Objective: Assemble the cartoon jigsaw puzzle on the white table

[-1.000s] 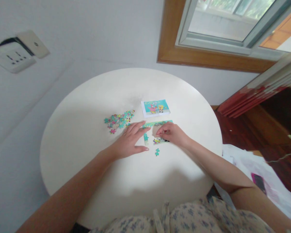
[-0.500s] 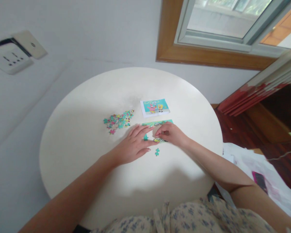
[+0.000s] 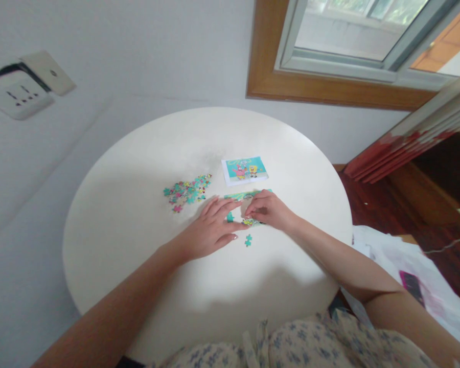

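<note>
Lying near the middle of the round white table [image 3: 138,153], the partly joined puzzle [image 3: 234,196] is well in from every edge, with broad open surface to its right and on the near side, toward the person's patterned clothing [image 3: 291,340]. The left hand [image 3: 207,230] is palm down with fingers spread, its fingertips over the puzzle's left side, hiding part of it. From the right, the right hand [image 3: 268,209] covers the other end, fingers curled in toward the thumb; whether they pinch a piece I cannot tell. One loose teal piece [image 3: 248,240] is on the near side, just beside the left thumb. Beyond the left fingers, a heap of loose pieces [image 3: 187,189] takes up the room on that side, and a picture card [image 3: 247,171] lies just past the puzzle's far edge. The table's far rim is near the wall [image 3: 176,51] and wooden window frame [image 3: 341,92]; past its right rim are white sheeting [image 3: 371,250] and a red-hemmed curtain [image 3: 391,153].
</note>
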Action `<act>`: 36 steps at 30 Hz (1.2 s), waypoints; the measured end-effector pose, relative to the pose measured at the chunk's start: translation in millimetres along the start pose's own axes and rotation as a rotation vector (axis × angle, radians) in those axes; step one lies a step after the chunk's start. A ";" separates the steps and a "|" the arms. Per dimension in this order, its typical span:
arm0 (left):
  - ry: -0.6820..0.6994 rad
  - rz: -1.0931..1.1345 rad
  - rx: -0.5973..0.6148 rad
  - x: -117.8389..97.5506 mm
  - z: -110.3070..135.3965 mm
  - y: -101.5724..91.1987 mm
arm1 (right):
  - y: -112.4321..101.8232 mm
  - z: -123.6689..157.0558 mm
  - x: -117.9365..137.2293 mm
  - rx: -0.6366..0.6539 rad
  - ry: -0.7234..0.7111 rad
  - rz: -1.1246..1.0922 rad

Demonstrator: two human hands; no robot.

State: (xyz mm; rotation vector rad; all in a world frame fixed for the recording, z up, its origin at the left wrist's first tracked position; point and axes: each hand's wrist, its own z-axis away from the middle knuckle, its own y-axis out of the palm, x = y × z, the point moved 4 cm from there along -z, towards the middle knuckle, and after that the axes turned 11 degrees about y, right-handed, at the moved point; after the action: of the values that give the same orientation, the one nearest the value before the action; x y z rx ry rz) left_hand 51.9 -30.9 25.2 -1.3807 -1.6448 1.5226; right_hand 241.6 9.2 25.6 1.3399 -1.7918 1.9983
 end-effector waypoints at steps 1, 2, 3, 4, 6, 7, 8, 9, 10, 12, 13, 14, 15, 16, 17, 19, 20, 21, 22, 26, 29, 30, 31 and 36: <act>-0.001 0.004 -0.002 -0.1 0.0 0.3 | -0.3 -0.1 0.0 0.005 0.007 -0.002; -0.001 0.006 -0.003 -0.1 0.1 0.8 | -0.9 -0.2 0.1 0.009 0.016 -0.007; 0.001 0.008 -0.004 0.1 0.3 1.3 | -1.7 -0.3 0.4 0.013 0.027 -0.016; 0.001 0.010 -0.005 0.4 0.5 1.8 | -2.8 -0.2 0.9 0.014 0.042 -0.027; -0.007 0.021 -0.017 2.1 0.9 1.5 | -5.3 0.2 2.4 0.007 0.081 -0.050; -0.018 0.029 -0.029 3.5 1.0 0.3 | -6.2 0.6 3.3 -0.002 0.102 -0.061; -0.033 0.039 -0.046 5.1 0.9 -1.7 | -6.7 1.1 4.6 -0.012 0.118 -0.073; -0.053 0.047 -0.068 7.0 0.8 -4.3 | -6.5 1.6 6.1 -0.018 0.128 -0.085; -0.074 0.051 -0.096 8.8 0.5 -7.5 | -5.8 2.1 7.6 -0.024 0.134 -0.100; -0.114 0.052 -0.150 11.4 -0.3 -13.4 | -2.9 2.8 10.7 -0.026 0.133 -0.136; -0.128 0.049 -0.170 12.0 -0.8 -15.5 | -1.1 3.0 12.3 -0.022 0.127 -0.153; -0.137 0.044 -0.184 11.8 -1.4 -16.7 | 0.6 3.1 13.9 -0.017 0.118 -0.167; -0.141 0.042 -0.188 11.2 -2.2 -16.8 | 2.1 3.3 15.5 -0.010 0.109 -0.179; -0.140 0.043 -0.185 10.0 -3.0 -16.0 | 3.3 3.5 17.2 -0.001 0.100 -0.192; -0.134 0.048 -0.178 8.6 -3.8 -14.7 | 4.1 3.8 18.7 0.008 0.096 -0.209; -0.123 0.060 -0.167 5.5 -5.4 -12.0 | 4.9 4.7 20.5 0.021 0.114 -0.261; -0.118 0.065 -0.162 4.2 -6.2 -11.1 | 5.4 5.3 20.9 0.029 0.132 -0.298; -0.112 0.069 -0.160 3.0 -6.9 -10.7 | 6.1 5.9 20.9 0.038 0.150 -0.341; -0.106 0.070 -0.159 2.0 -7.5 -10.7 | 7.2 6.5 20.7 0.049 0.164 -0.389; -0.080 0.071 -0.176 -1.1 -9.0 -12.6 | 12.6 8.0 19.0 0.074 0.160 -0.556; -0.074 0.045 -0.217 -3.0 -8.8 -12.9 | 15.6 8.8 16.5 0.070 0.170 -0.605; -0.071 0.028 -0.228 -3.6 -8.6 -12.4 | 16.1 9.2 15.8 0.072 0.182 -0.610; -0.067 0.006 -0.238 -4.2 -8.3 -12.0 | 16.2 9.9 15.5 0.075 0.194 -0.611; -0.053 -0.124 -0.268 -7.1 -8.1 -11.8 | 12.6 13.4 17.6 0.069 0.198 -0.579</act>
State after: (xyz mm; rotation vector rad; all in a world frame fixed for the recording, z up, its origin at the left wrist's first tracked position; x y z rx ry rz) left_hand 57.5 -32.2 40.1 -1.3519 -1.9861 1.3155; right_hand 230.1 -13.4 26.9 1.4126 -1.0923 1.7963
